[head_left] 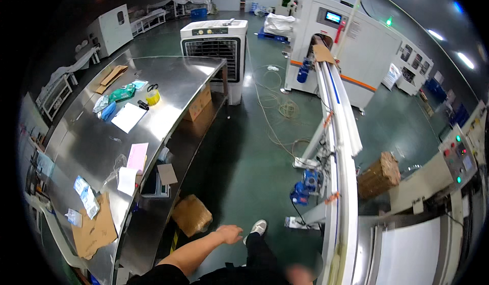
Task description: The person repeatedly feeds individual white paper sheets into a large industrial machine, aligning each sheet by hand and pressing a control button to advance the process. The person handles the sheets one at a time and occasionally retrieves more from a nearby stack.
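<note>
Near a carton (192,215) (brown) hangs the left hand (230,234).

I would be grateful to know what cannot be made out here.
Right hand: head view; blurred and cut off by the lower edge, so its grip is unclear.
Machine screen: head view; too small to read.
Brown carton at right: head view; left end hidden behind the conveyor rail.

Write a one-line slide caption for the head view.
A person's left hand hangs between a metal table and a long white conveyor.
</note>
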`<state>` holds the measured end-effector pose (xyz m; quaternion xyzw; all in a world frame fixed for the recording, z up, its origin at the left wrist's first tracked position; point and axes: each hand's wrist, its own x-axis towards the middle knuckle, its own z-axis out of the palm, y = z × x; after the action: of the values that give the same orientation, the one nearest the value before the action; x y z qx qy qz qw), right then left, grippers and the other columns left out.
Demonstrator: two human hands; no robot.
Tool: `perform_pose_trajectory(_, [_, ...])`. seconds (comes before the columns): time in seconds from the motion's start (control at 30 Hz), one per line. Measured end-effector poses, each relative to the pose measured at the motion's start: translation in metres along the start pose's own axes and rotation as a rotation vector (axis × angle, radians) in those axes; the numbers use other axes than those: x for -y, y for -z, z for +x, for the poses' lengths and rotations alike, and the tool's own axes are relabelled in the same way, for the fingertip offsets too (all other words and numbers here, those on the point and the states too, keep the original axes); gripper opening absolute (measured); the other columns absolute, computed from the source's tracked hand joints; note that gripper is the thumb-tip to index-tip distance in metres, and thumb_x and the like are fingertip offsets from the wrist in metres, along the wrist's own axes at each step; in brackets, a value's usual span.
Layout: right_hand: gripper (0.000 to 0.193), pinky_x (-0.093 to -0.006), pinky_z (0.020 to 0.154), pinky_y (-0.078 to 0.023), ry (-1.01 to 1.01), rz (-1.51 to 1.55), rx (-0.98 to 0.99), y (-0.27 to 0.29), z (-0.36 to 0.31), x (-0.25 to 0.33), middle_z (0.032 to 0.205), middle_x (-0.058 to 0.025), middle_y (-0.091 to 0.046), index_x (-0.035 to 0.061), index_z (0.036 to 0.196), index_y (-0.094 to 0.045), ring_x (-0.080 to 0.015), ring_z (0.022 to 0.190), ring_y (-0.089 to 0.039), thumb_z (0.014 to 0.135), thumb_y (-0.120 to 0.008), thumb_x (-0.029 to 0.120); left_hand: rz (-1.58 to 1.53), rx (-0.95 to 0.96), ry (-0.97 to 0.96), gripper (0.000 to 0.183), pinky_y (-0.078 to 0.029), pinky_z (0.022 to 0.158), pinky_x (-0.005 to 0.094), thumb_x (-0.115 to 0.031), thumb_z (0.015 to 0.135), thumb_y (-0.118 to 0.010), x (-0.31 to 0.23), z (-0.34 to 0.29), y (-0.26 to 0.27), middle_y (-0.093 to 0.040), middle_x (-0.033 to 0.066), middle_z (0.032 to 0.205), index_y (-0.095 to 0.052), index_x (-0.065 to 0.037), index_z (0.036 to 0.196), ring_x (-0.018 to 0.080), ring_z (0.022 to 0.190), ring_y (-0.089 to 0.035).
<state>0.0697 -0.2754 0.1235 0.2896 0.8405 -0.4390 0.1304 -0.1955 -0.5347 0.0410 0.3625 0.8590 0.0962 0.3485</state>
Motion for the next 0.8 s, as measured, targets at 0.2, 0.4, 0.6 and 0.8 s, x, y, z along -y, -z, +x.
perform_pose_trajectory(0.2, [0.031,-0.0413,0.074,-0.052,0.226,-0.339,0.107,-0.004,0.192,0.028,0.086,-0.0132,-0.068,0.0116,0.100,-0.067,-0.0331,0.082,-0.066,0.087,-0.056,0.038,-0.088,0.127,0.206,0.041,-0.045,0.093,0.0453,-0.037,0.089,-0.049,0.070,0.036,0.046,-0.059,0.0168,0.116,-0.057,-0.011,0.120,0.0344,0.111,-0.055])
perform_pose_trajectory(0.4, [0.028,-0.0439,0.075,-0.052,0.624,-0.385,0.202,-0.022,0.364,0.136,0.094,-0.0136,-0.067,0.0112,0.097,-0.065,-0.0346,0.087,-0.064,0.088,-0.052,0.034,-0.279,0.154,0.400,0.046,-0.042,0.098,0.0421,-0.042,0.089,-0.050,0.138,0.035,0.076,-0.057,0.0149,0.125,-0.056,-0.013,0.124,0.0307,0.120,-0.051])
perform_pose_trajectory(0.6, [0.026,-0.0449,0.075,-0.052,0.801,-0.495,0.282,-0.037,0.487,0.262,0.095,-0.0134,-0.067,0.0117,0.099,-0.064,-0.0342,0.086,-0.064,0.089,-0.051,0.031,-0.507,-0.035,0.503,0.044,-0.042,0.099,0.0402,-0.039,0.090,-0.050,0.205,0.081,0.133,-0.058,0.0139,0.124,-0.058,-0.011,0.122,0.0295,0.118,-0.052])
perform_pose_trajectory(0.8, [0.027,-0.0420,0.076,-0.051,0.448,-0.508,0.266,-0.038,0.554,0.329,0.095,-0.0119,-0.067,0.0113,0.100,-0.065,-0.0314,0.088,-0.064,0.087,-0.053,0.032,-0.388,-0.369,0.358,0.034,-0.047,0.090,0.0415,-0.031,0.088,-0.054,0.290,0.166,0.269,-0.062,0.0137,0.113,-0.062,-0.012,0.114,0.0316,0.106,-0.058])
